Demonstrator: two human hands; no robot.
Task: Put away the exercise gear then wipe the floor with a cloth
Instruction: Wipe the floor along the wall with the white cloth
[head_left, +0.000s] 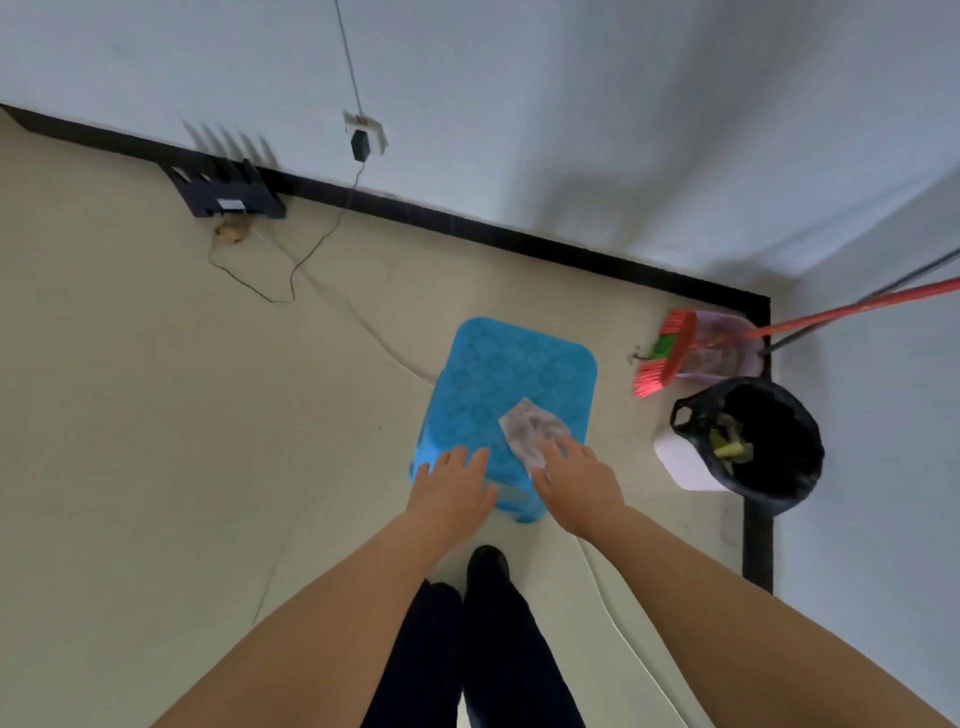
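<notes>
Nearest the camera, the person's dark-trousered legs (483, 649) stand just short of a blue plastic stool (511, 374), with a pale cable (623, 613) trailing along the floor (156, 415) to their right; stepping back without looking could snag a foot on it. The left hand (451, 491) lies over the stool's near edge with fingers spread and straight, gripping nothing, and leaning weight there might tip the light stool toward the person. The right hand (574, 483) reaches onto the cloth (530, 431), which lies crumpled on the near right part of the stool top; its fingers touch the cloth's near edge (whether they have pinched it yet I cannot tell). A loose pinch could let the cloth slide off the seat. Farther right stands a bin lined with a black bag (753, 447), and beyond it a red broom (670, 353) against the corner, either easily knocked by a wide wiping sweep. Far left, a thin black wire (291, 270) loops across the floor from a wall socket (363, 135) and could catch the cloth.
</notes>
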